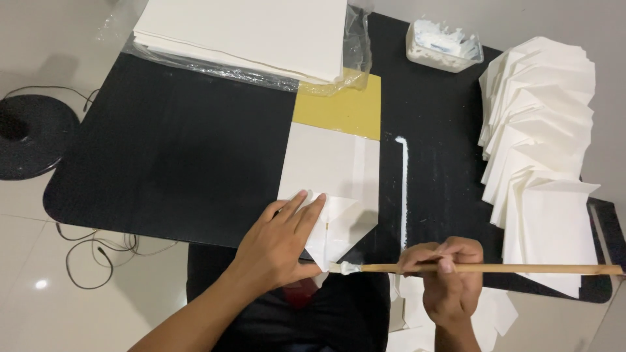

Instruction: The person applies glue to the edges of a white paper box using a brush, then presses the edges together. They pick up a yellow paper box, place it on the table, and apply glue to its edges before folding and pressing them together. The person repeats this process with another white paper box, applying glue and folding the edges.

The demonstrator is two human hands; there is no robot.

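Observation:
My left hand (280,244) lies flat, fingers apart, on the near folded corner of a white paper sheet (329,173) that rests on a yellow card (342,111) on the black table (176,150). My right hand (447,274) grips a long bamboo stick (521,268) held level. The stick's glue-coated tip (345,267) touches the pointed near corner of the folded paper, just right of my left hand.
A plastic-wrapped stack of white sheets (254,32) sits at the back. A fanned row of folded white papers (541,150) runs down the right. A clear tub of white paste (443,42) stands far right. A white glue streak (403,189) marks the table. Cables lie on the floor at left.

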